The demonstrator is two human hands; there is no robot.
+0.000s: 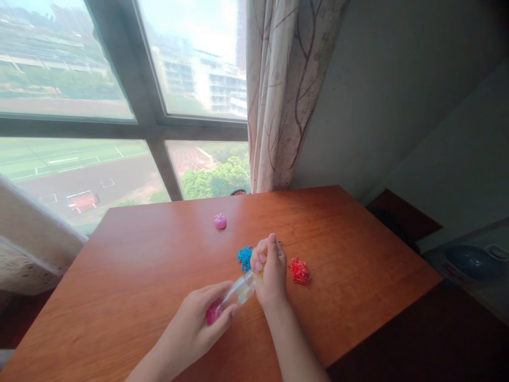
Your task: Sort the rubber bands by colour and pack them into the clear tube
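Note:
My left hand (204, 315) is wrapped round a clear bottle (239, 291) with a pink bottom, which lies tilted with its mouth towards my right hand. My right hand (270, 268) is closed at the bottle's mouth, thumb up, with thin yellow strips (262, 269) showing between the fingers. A little yellow is visible inside the bottle. Just beyond my right hand, and partly hidden by it, is a pile of blue strips (244, 257). To its right lies a pile of red strips (299, 272). Farther back sits a pink apple-shaped piece (220, 221).
The brown wooden table (151, 249) reaches to the window, with its right edge running diagonally. A patterned curtain (274, 95) hangs behind it, and another pale curtain is at the left. A large blue water bottle (473, 262) stands off to the right.

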